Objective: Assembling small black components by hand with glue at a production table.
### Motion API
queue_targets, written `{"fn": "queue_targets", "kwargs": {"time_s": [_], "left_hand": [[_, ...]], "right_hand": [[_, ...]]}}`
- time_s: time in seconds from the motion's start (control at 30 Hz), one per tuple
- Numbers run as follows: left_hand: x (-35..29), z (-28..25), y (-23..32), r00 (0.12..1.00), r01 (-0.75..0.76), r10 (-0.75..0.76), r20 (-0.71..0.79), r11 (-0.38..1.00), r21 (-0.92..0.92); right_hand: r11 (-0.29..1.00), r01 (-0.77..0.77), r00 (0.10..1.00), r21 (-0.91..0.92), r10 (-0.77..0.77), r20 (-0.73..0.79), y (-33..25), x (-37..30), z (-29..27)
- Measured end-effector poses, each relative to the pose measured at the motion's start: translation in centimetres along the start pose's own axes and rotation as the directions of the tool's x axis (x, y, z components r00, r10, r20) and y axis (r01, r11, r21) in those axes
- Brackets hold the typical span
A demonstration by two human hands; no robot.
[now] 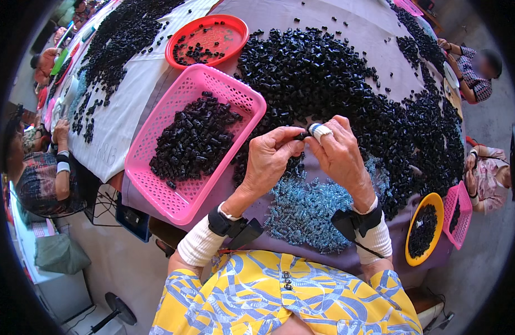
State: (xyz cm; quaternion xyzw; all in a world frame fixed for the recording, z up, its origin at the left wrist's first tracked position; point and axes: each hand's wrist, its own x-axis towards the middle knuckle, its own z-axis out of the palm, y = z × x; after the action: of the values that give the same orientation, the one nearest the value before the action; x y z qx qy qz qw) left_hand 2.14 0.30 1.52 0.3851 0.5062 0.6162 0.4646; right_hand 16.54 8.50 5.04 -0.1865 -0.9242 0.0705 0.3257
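My left hand (pixel 267 160) and my right hand (pixel 342 156) meet over the table, thumbs and fingers pinched. Between their fingertips is a small black plastic piece (pixel 304 135), mostly covered by the fingers. A white cloth band wraps one finger of the right hand. Just beyond the hands spreads a large heap of similar black pieces (pixel 302 72). Under my wrists, close to my body, lies a pile of small pale blue coil springs (pixel 307 215). To the left of my left hand stands a pink perforated basket (pixel 136 167), with many black pieces (pixel 193 139) in it.
A red tray (pixel 235 23) with scattered black pieces touches the basket's far side. At the right edge are a yellow bowl (pixel 409 240) and a smaller pink basket (pixel 464 215), both holding dark pieces. Other people sit along both sides; another black heap (pixel 115 50) lies far left.
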Motion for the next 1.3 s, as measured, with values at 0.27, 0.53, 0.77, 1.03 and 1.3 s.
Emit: {"fn": "queue_targets", "kwargs": {"time_s": [0.27, 0.53, 0.77, 1.03, 1.3], "left_hand": [[0.1, -0.2, -0.5, 0.994, -0.102, 0.106, -0.041, 0.989, 0.104], [0.0, -0.3, -0.6, 0.999, -0.001, 0.004, -0.04, 0.998, 0.061], [0.0, -0.4, -0.9, 0.998, -0.014, 0.02, -0.059, 0.995, 0.095], [-0.1, -0.4, -0.8, 1.0, 0.017, -0.017, -0.012, 0.997, 0.07], [-0.2, -0.6, -1.5, 0.998, -0.057, 0.062, -0.023, 0.985, 0.164]], "right_hand": [[0.995, 0.003, 0.999, -0.103, 0.001, 0.04, -0.4, -0.4, 0.5], [0.991, 0.022, 0.996, -0.136, -0.011, 0.083, -0.1, -0.6, 1.2], [0.988, 0.043, 0.995, -0.15, -0.028, 0.101, -0.1, -0.8, 1.4], [0.982, 0.067, 0.991, -0.174, -0.044, 0.129, 0.0, -1.0, 1.1], [0.984, 0.063, 0.991, -0.165, -0.042, 0.128, -0.1, -1.2, 1.5]]}}
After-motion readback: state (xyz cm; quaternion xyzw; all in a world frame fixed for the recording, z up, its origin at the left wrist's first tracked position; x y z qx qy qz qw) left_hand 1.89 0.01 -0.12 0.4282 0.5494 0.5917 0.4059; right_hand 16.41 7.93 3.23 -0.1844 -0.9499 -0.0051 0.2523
